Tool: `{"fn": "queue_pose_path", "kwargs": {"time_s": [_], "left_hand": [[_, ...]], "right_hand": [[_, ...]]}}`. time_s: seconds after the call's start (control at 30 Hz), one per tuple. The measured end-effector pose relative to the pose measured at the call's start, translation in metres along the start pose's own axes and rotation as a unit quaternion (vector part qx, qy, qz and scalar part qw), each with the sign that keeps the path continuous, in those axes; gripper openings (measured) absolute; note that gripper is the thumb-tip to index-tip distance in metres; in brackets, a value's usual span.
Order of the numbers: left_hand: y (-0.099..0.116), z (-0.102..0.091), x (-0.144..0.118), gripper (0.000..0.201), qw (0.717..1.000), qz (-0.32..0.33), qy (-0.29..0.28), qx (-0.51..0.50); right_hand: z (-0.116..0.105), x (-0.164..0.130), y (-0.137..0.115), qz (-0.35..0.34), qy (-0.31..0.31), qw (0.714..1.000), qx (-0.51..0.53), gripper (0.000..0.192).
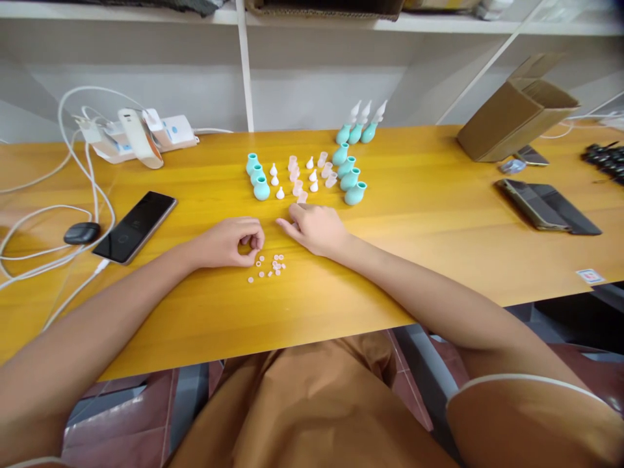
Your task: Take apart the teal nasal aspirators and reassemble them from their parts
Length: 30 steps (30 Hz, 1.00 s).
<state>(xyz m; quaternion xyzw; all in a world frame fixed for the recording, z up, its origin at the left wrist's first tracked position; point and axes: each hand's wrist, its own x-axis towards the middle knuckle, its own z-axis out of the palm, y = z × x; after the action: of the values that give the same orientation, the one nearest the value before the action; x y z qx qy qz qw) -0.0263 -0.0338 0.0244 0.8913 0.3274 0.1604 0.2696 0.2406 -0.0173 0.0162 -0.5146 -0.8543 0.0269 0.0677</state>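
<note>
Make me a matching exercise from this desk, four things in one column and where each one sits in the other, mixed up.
1. phone
2. cardboard box
3. tiny pink rings
4. assembled teal bulbs

A. far right, tipped on its side
B. back of the parts cluster
C. left of the left hand
D. on the table just in front of both hands

Pairs: 1-C, 2-A, 3-D, 4-B

Yellow wooden table (439, 260) — teal bulbs (351, 175), small pink rings (269, 265), phone (135, 226), cardboard box (517, 110).
</note>
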Motion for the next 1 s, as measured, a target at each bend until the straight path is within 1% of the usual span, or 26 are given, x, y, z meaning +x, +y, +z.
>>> {"fn": "queue_pose_path", "kwargs": {"time_s": [0.1,0.23,0.37,0.47,0.57,0.63,0.7,0.73,0.8,0.83,0.87,0.93,0.97,1.0], "left_hand": [[0.000,0.000,0.001,0.009,1.000,-0.004,0.002,0.008],[0.001,0.000,0.001,0.008,1.000,-0.007,0.002,0.013],[0.001,0.000,0.001,0.008,1.000,-0.006,0.012,0.008],[0.000,0.000,0.000,0.008,1.000,-0.008,0.022,0.001],[0.000,0.002,-0.001,0.010,0.999,-0.012,0.038,-0.018],[0.001,0.004,-0.001,0.010,0.996,-0.018,0.065,-0.051],[0.006,0.008,0.000,0.010,0.989,-0.021,0.111,-0.098],[0.010,0.011,0.001,0.010,0.982,-0.019,0.140,-0.124],[0.020,0.018,0.003,0.011,0.965,-0.013,0.195,-0.174],[0.026,0.021,0.003,0.012,0.956,-0.011,0.219,-0.197],[0.032,0.025,0.003,0.012,0.949,-0.009,0.232,-0.215],[0.042,0.030,0.003,0.013,0.941,-0.006,0.237,-0.241],[0.046,0.032,0.003,0.013,0.940,-0.006,0.233,-0.251],[0.049,0.034,0.002,0.013,0.939,-0.006,0.229,-0.257]], "right_hand": [[0.000,0.000,0.001,0.021,-0.006,1.000,-0.009,0.061],[0.003,0.000,0.004,0.028,0.000,1.000,-0.008,0.064],[0.004,0.002,0.005,0.013,0.003,1.000,0.000,0.069],[0.005,0.002,0.008,-0.014,0.008,1.000,0.012,0.067],[0.006,0.002,0.011,-0.037,0.017,0.997,0.061,0.060],[0.007,0.001,0.011,-0.050,0.020,0.988,0.143,0.058],[0.008,-0.002,0.007,-0.064,0.029,0.961,0.266,0.064],[0.009,-0.004,0.004,-0.064,0.034,0.939,0.335,0.069],[0.010,-0.009,-0.003,-0.042,0.024,0.881,0.470,0.077],[0.011,-0.012,-0.008,-0.024,0.003,0.847,0.531,0.079],[0.012,-0.014,-0.012,-0.009,-0.024,0.810,0.585,0.080],[0.013,-0.019,-0.019,0.001,-0.080,0.743,0.664,0.077],[0.014,-0.021,-0.022,-0.005,-0.098,0.718,0.689,0.076],[0.014,-0.022,-0.024,-0.013,-0.108,0.701,0.705,0.075]]}}
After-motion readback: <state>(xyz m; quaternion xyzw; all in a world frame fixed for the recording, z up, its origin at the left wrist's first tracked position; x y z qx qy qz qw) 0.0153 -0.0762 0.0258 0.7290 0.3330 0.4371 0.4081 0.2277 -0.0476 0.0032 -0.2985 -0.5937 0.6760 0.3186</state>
